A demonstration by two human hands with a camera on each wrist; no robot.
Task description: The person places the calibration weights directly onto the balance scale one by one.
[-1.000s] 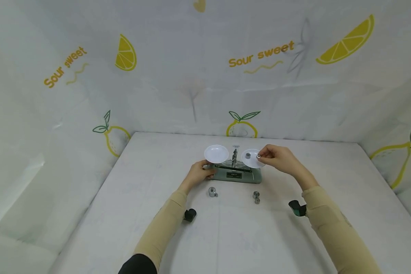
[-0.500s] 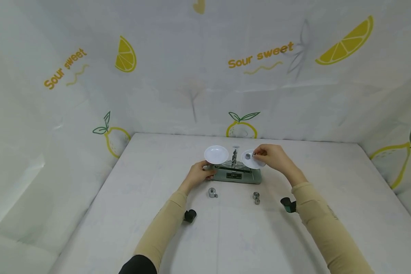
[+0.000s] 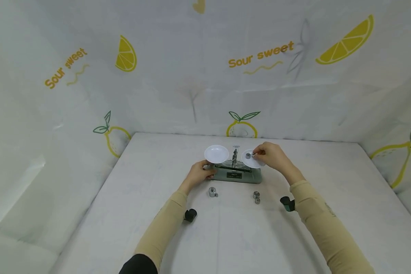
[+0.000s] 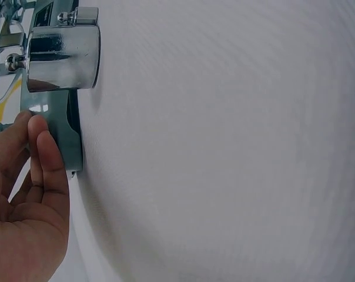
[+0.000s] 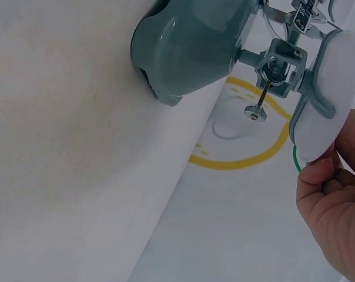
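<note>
A grey-green balance scale (image 3: 233, 176) with two white pans stands on the table. My left hand (image 3: 195, 176) holds the left end of its base, fingers and thumb about the end in the left wrist view. Over the right pan (image 3: 250, 163), my right hand (image 3: 273, 155) pinches a small metal weight (image 3: 254, 154); whether this weight touches the pan is unclear. Beside it, another metal weight (image 3: 248, 155) sits on that pan. The left pan (image 3: 216, 154) bears nothing visible. In the right wrist view, my fingertips are at the pan's edge and the pan hides the weights.
In front of the scale, a large metal weight (image 3: 212, 191) stands with a small weight (image 3: 217, 195) at its side. Farther right are two more weights (image 3: 256, 195). A lemon-printed white sheet (image 3: 178, 76) rises behind the table.
My right hand has moved left with the small weight, closer to the weight on the right pan, and then nearly stopped. My left hand has stayed on the scale's base.
</note>
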